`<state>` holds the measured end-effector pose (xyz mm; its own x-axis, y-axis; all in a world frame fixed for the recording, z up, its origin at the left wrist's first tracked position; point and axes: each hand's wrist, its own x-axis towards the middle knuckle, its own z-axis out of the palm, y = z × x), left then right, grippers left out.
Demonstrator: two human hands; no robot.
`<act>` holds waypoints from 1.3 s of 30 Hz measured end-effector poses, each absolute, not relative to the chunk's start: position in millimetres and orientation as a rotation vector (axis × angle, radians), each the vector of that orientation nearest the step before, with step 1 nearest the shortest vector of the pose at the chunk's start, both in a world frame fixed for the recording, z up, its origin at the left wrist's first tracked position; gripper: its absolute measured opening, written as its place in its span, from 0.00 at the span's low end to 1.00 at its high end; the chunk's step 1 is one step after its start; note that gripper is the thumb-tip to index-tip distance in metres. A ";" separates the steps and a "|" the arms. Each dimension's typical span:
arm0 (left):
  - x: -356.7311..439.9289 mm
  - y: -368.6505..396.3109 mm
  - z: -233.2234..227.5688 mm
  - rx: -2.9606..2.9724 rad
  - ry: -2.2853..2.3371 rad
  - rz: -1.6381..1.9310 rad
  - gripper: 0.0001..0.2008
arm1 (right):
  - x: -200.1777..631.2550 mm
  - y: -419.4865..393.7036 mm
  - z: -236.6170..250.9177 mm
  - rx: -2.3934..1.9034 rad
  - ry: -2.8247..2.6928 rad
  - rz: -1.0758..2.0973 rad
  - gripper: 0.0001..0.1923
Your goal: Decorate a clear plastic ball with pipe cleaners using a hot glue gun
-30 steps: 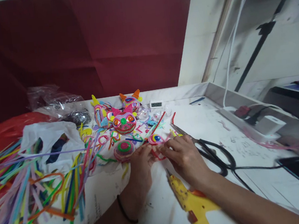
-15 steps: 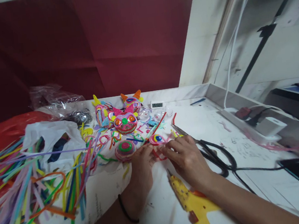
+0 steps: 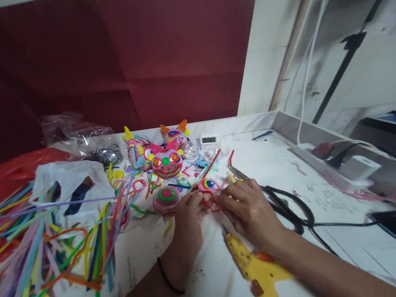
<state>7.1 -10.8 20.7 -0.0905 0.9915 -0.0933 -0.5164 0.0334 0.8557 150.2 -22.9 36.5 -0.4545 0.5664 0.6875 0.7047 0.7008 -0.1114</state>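
In the middle of the table my left hand (image 3: 188,218) is closed, its fingertips pinching a bent red pipe cleaner (image 3: 209,205). Facing it, my right hand (image 3: 250,209) has curled fingers with the tips at the other side of the same pipe cleaner. Just beyond the fingertips lies a pink coiled piece with a blue and yellow eye (image 3: 208,184). A pink and green coiled dome (image 3: 167,199) is left of it. Under my right wrist lies a yellow glue gun (image 3: 249,266). Black-handled scissors (image 3: 286,203) rest beyond my right hand, partly hidden by it.
Loose coloured pipe cleaners (image 3: 42,261) cover the left side, beside a white plastic bag (image 3: 70,177) and a red bag (image 3: 18,169). Finished animal heads (image 3: 166,160) stand at the back near a small digital display (image 3: 208,139). A power strip (image 3: 332,166) with cables lies right.
My right hand has shifted slightly to the right, its fingertips drawing a little away from my left hand. My left hand and the things on the table look almost unchanged.
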 end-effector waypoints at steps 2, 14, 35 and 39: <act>7.0 -11.6 22.8 0.694 0.917 1.434 0.07 | 152.1 -22.0 39.0 -0.959 -2.106 -0.114 0.08; -1.6 -4.6 14.4 0.667 0.928 1.434 0.05 | 174.4 -17.5 83.6 -1.164 -1.848 0.574 0.07; -4.3 -1.8 32.2 0.251 0.862 1.395 0.11 | 225.4 -101.9 14.1 -1.202 -2.667 0.260 0.21; -10.7 -1.1 41.7 0.227 0.858 1.420 0.11 | 218.6 -105.2 14.5 -1.188 -2.679 0.197 0.25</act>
